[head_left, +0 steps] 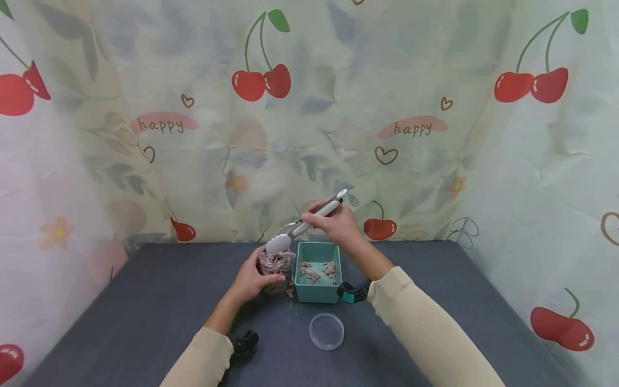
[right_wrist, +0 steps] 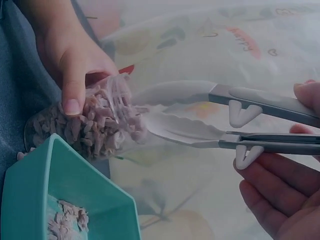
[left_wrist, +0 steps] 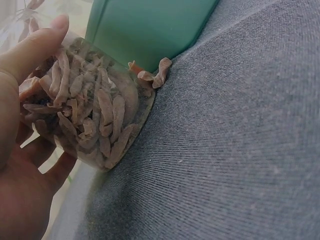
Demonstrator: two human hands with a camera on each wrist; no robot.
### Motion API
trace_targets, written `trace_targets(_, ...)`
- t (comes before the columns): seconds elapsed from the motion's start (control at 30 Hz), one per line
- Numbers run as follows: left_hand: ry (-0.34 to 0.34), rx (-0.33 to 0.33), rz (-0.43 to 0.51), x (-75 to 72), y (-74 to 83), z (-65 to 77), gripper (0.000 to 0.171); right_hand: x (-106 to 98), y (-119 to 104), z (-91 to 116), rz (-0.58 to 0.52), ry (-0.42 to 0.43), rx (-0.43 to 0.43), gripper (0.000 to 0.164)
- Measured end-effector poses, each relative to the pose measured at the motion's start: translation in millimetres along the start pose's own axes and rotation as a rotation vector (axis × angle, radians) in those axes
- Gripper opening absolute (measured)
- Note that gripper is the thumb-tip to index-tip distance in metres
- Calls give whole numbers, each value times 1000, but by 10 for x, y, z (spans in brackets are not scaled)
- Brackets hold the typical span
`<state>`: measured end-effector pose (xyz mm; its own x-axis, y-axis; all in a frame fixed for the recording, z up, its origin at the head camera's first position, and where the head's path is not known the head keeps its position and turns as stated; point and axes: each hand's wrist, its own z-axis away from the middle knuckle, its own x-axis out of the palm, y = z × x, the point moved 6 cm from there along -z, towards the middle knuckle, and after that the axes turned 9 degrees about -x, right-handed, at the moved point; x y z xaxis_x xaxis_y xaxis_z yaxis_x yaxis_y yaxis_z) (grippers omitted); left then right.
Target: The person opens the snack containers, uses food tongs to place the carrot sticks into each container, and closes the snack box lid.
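A clear jar (head_left: 276,273) packed with brownish, shrivelled strips stands on the table, its mouth uncovered. My left hand (head_left: 251,279) grips it from the left, thumb across the front, as the left wrist view shows close up. In my right hand (head_left: 340,224) are tongs (right_wrist: 270,102) with grey metal arms and white scalloped heads. The heads stand apart at the jar's mouth, the lower one (right_wrist: 187,131) right by strips that stick out. Right beside the jar is a teal rectangular bin (head_left: 316,294) with small piles of similar pieces (head_left: 329,270) on its floor.
A round clear lid (head_left: 326,331) lies on the dark grey cloth-covered table (head_left: 396,322), in front of the bin. A few loose strips (left_wrist: 162,73) lie between jar and bin. A cherry-printed curtain (head_left: 309,134) hangs behind the table and along both sides.
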<state>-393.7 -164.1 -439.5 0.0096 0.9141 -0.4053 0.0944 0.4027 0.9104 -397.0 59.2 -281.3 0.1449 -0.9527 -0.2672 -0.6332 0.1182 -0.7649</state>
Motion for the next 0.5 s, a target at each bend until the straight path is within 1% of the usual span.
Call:
trace_targets(0.13, 0, 7, -6, -2, 11, 9, 93, -57, -29, 5, -37, 4, 2, 21)
trace_targets(0.37, 6, -10, -14, -7, 14, 3, 93, -126, -51, 44, -1, -22, 25, 18)
trace_targets(0.5, 4, -2, -15, 4, 9, 0, 93, -126, -25, 65, -2, -37, 29, 17)
